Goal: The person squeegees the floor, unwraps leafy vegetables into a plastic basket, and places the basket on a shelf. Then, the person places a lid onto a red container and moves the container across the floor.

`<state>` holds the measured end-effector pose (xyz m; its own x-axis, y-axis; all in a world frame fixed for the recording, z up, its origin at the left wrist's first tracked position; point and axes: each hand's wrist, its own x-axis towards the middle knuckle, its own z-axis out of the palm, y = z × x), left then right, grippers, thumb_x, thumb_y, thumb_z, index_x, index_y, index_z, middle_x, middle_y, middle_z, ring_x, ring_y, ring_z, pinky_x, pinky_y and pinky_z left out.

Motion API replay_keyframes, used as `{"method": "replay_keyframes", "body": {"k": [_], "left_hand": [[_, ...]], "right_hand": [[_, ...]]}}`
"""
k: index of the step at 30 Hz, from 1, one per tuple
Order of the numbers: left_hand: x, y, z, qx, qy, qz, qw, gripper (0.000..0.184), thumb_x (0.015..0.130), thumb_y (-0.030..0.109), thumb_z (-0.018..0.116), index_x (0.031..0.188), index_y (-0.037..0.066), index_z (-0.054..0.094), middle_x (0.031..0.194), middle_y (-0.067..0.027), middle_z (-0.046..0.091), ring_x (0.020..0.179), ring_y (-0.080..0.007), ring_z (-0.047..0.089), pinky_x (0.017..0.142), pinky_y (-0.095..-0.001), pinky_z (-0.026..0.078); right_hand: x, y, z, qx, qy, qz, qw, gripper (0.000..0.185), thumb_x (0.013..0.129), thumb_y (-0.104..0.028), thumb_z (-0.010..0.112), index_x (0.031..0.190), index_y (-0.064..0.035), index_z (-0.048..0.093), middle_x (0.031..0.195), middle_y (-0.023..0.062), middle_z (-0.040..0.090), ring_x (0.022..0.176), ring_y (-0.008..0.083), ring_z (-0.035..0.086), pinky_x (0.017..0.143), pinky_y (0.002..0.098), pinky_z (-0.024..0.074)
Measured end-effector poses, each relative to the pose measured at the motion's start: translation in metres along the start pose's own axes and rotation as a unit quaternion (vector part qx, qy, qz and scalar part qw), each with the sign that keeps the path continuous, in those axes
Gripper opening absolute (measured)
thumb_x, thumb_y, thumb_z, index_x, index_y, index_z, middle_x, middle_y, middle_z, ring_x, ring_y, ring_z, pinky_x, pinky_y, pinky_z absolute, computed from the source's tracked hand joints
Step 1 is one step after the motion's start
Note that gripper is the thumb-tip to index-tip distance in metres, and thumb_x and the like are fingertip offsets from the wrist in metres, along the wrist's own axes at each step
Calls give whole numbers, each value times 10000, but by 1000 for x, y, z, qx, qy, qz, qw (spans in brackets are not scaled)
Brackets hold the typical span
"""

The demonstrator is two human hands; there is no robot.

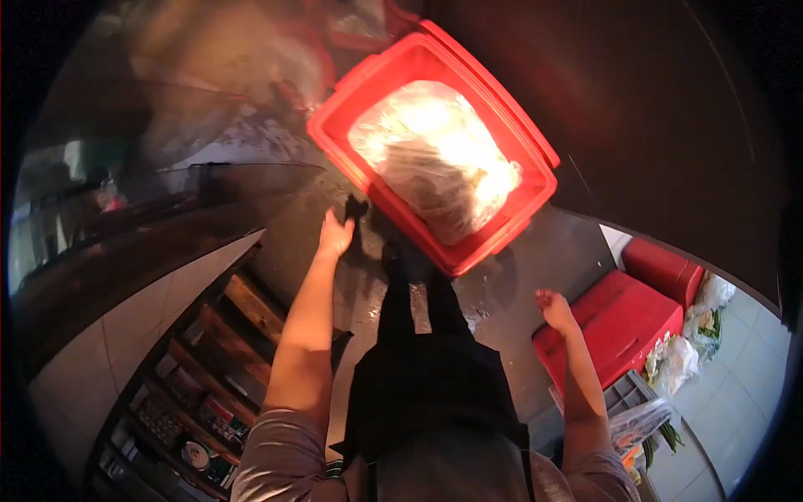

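Observation:
A large red plastic bin [376, 100] stands ahead of me, holding clear plastic bags [435, 171] whose contents I cannot make out. Bright light glares off the plastic. My left hand [336, 236] hangs in the air near the bin's lower left side, thumb and fingers apart, with nothing in it. My right hand [555, 309] is off to the right, in front of a closed red box [615, 322] as I look down. Its fingers are loosely bent and apart, and I see nothing in them. Neither hand appears to touch the bin.
On the left is a slatted rack [209, 368] with packaged items beneath. Dark panels flank the bin; the right one [669, 109] is large. Bagged greens [673, 364] and a grey crate [627, 393] lie at right. The dark floor [535, 251] looks wet.

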<state>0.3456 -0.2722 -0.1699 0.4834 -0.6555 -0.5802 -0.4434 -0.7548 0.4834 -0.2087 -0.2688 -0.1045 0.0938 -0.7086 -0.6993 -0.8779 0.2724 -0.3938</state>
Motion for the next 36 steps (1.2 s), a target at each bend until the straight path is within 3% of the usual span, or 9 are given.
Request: {"method": "replay_keyframes", "body": {"k": [4,7,10,12,13,18,22,27,36], "left_hand": [[48,66,85,-132,58,-144,979,888,743,394,638,1358,-16,145,1230,-322,423,1150,-402,441,969,-402,362],[45,75,148,-223,183,-138,947,924,731,327,660,1370,48,53,1192,-317,457,1065,-424,502,892,-461,420],[43,85,167,-70,265,-256,927,859,728,258,663,1387,152,122,1069,-239,554,952,-405,564,816,-487,448],[46,56,191,-23,454,27,890,766,711,174,624,1353,5,242,1251,-263,425,1153,-386,433,989,-426,335],[45,57,190,-85,449,76,887,733,706,135,598,1322,-64,254,1305,-276,353,1217,-386,352,1042,-405,263],[45,61,192,-116,404,19,907,698,753,59,523,1354,-6,175,1296,-249,351,1150,-380,419,985,-409,337],[44,65,188,-76,382,-12,921,661,770,73,510,1348,27,191,1226,-241,424,1042,-355,510,876,-414,426],[41,72,183,-75,350,-30,933,644,784,118,482,1337,-11,178,1222,-271,389,1037,-396,473,866,-423,408],[38,72,183,-69,374,17,925,633,777,98,497,1329,-24,211,1214,-269,410,1044,-394,479,882,-420,403]], "right_hand": [[80,-54,-26,41,96,-96,990,219,779,-46,523,980,-54,611,917,172,619,841,331,610,739,377,480],[153,-95,-59,-26,169,-157,973,284,749,10,547,1031,-11,572,1032,154,592,955,279,583,835,319,454],[228,-125,-83,-60,253,-233,937,316,753,-6,558,1069,0,543,1164,181,521,1080,347,501,922,367,415],[272,-147,-94,-71,289,-250,921,355,736,-4,544,1091,13,533,1189,201,495,1107,349,477,945,382,399],[295,-152,-98,-89,302,-256,914,378,734,3,540,1111,10,519,1207,202,481,1114,351,471,948,381,397],[391,-143,-96,-169,249,-204,932,501,720,-7,558,1211,-20,461,1276,180,440,1162,323,447,959,400,385],[399,-144,-105,-132,122,2,984,569,761,-186,644,1273,-92,414,1245,187,476,1155,318,456,949,401,390],[393,-120,-120,-133,83,-89,984,481,717,-246,678,1101,-22,495,974,235,598,948,384,566,792,442,459],[270,26,-137,-91,92,-30,991,427,657,-161,658,1044,-21,543,960,221,608,936,386,573,794,426,465]]}}
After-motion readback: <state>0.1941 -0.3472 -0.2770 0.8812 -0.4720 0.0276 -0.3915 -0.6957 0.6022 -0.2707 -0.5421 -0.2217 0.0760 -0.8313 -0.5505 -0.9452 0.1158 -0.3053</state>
